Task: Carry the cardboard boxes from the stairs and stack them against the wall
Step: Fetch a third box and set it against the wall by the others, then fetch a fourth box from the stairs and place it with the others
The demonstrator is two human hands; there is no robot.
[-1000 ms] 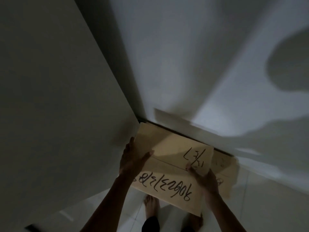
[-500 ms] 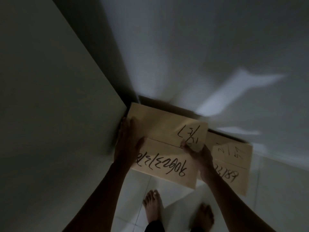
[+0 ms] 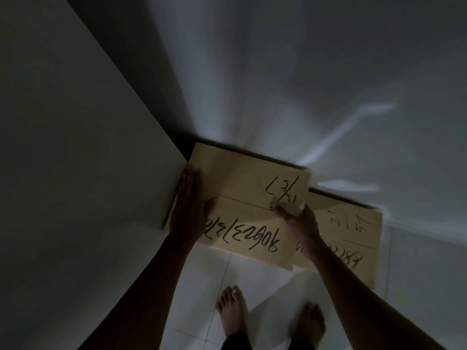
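A tan cardboard box point(image 3: 242, 188) with black handwriting on its top sits in the corner where two walls meet. My left hand point(image 3: 188, 205) grips its left side, pressed close to the left wall. My right hand point(image 3: 300, 223) holds its right edge, thumb on the top. A second cardboard box point(image 3: 353, 228), also written on, stands lower and to the right against the back wall, partly hidden by my right arm.
The left wall point(image 3: 75, 173) and the back wall point(image 3: 303, 84) form a tight corner. White floor tiles point(image 3: 202, 286) lie below, with my two bare feet point(image 3: 232, 309) standing just in front of the boxes. The light is dim.
The view has tilted down, so the boxes sit higher in the frame and my feet show fully. The top box has gone deeper into the corner; both hands stay on it.
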